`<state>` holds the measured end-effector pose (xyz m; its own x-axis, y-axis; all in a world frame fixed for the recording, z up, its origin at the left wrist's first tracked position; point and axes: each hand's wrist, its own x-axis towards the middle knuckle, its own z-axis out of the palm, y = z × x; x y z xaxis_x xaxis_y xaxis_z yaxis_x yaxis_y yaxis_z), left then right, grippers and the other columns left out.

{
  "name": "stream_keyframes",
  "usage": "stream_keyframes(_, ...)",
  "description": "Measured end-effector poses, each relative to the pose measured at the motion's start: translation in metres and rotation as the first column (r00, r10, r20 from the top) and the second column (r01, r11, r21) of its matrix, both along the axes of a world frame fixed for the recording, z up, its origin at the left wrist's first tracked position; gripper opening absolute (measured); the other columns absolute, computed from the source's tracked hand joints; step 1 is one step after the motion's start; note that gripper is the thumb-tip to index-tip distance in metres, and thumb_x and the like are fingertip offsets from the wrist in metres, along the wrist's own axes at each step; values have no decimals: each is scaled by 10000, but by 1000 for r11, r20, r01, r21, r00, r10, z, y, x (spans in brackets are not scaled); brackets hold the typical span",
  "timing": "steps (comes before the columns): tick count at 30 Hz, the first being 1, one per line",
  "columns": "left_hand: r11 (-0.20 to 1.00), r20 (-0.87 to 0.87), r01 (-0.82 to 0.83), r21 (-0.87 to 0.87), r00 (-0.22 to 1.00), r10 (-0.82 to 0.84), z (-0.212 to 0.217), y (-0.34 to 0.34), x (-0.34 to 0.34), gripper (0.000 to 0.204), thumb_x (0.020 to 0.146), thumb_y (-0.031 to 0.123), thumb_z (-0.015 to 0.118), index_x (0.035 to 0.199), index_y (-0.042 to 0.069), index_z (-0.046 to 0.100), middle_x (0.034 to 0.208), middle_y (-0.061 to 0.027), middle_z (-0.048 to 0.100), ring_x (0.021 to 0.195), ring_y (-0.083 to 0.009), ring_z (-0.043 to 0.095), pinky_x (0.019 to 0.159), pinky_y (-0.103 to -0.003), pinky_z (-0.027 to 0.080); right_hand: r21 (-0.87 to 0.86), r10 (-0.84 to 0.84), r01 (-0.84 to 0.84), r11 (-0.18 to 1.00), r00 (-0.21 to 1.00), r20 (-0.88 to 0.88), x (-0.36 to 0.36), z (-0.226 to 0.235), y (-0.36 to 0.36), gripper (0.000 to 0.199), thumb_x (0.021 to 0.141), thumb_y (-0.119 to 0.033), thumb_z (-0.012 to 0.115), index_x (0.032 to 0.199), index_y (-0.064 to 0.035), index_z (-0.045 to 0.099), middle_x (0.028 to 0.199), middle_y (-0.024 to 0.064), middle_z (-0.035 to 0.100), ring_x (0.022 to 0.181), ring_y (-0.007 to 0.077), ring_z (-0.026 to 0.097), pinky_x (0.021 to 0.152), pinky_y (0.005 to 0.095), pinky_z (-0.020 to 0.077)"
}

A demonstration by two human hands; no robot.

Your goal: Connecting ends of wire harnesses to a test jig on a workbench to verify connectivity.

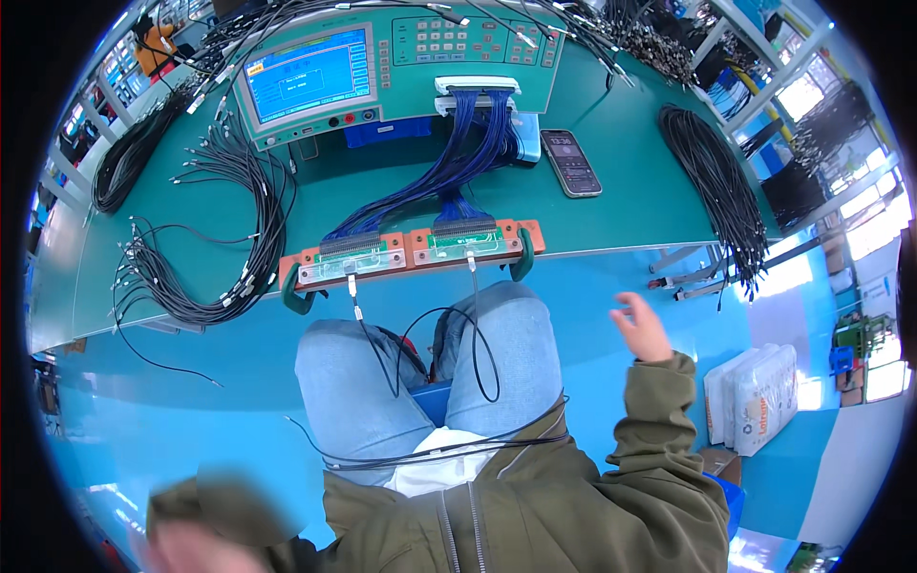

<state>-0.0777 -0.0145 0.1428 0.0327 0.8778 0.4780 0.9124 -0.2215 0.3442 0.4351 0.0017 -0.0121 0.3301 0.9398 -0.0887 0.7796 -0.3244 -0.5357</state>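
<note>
right hand point(640, 328) lifted, fingers loosely spread, holding nothing; left hand point(196, 546) blurred, grip unreadable. black cable point(475, 329) hangs plugged from test fixture point(411, 253) at counter point(621, 181) edge, looping across lap; a knee shift could yank it loose.
</note>
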Motion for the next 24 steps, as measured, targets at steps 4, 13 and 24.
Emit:
stream_keyframes(4, 992, 1, 52, 117, 999, -52, 3, -11, -2, 406, 749, 11, 448, 1153, -23, 428, 1187, -166, 430, 1054, -245, 450, 904, -293, 347, -151, 331, -334, 930, 942, -45, -67, -49, 9, 286, 759, -163, 550, 1015, -46, 499, 985, 106, 554, 837, 249, 546, 720, 326, 441)
stream_keyframes(13, 923, -63, 134, 361, 991, -119, 11, -27, -5, 384, 767, 73, 458, 1139, -15, 441, 1186, -156, 435, 1053, -233, 449, 895, -298, 355, 406, -79, 167, 898, 971, -224, -78, -46, 13, 175, 765, -97, 498, 918, -21, 537, 928, 119, 557, 841, 207, 525, 741, 295, 422)
stream_keyframes(24, 752, -176, 254, 608, 967, -185, 34, -45, 8, 369, 788, 149, 470, 1123, -6, 456, 1184, -144, 441, 1052, -219, 448, 885, -304, 365, 679, -7, -33, 733, 998, 55, 0, -2, 209, 263, 893, -221, 349, 986, -84, 553, 1021, 74, 540, 1079, 235, 398, 907, 316, 293)
